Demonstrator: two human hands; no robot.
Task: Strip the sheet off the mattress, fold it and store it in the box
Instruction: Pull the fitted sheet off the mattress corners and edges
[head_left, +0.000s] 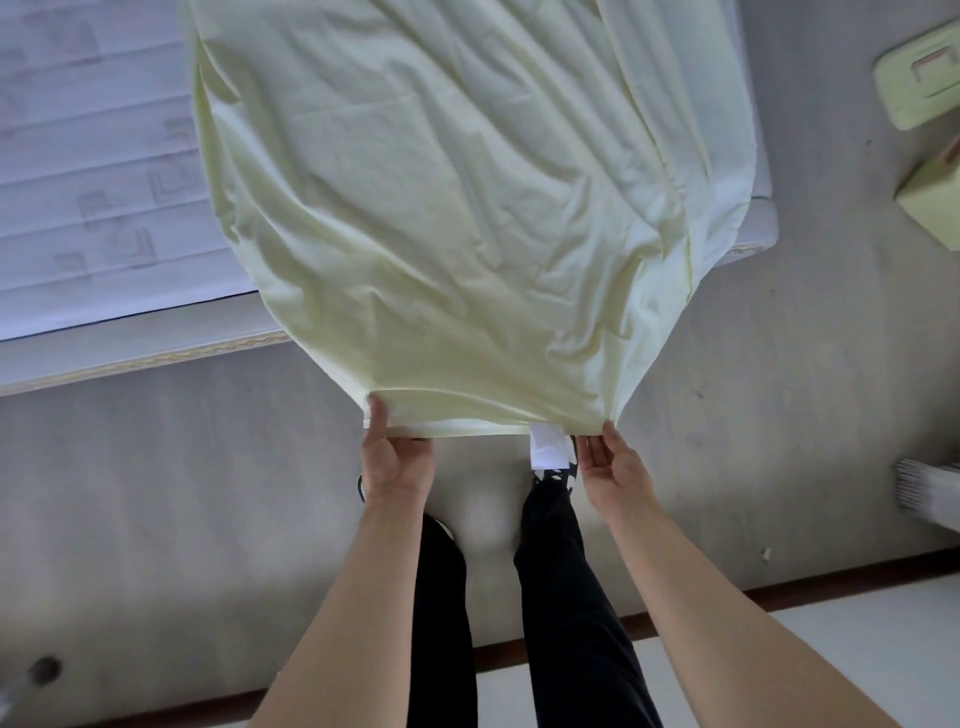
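Folding goes best from here if both corners are kept level and the near edge stays taut, so the cloth doubles over without skewing; judged from how it lies, the sheet (457, 208) is already off and the folding is under way. It is pale yellow and spreads from the far mattress (93, 171) down over the bed's edge toward the person's legs. The left hand (395, 462) pinches the near left corner, thumb on top of the hem and fingers curled beneath. The right hand (613, 467) holds the near right corner at its fingertips, fingers loosely together; how firm that pinch is cannot be told. A white tag (546, 446) hangs from the hem just left of the right hand. The box (935, 202) sits on the floor, far right, well apart from the hands.
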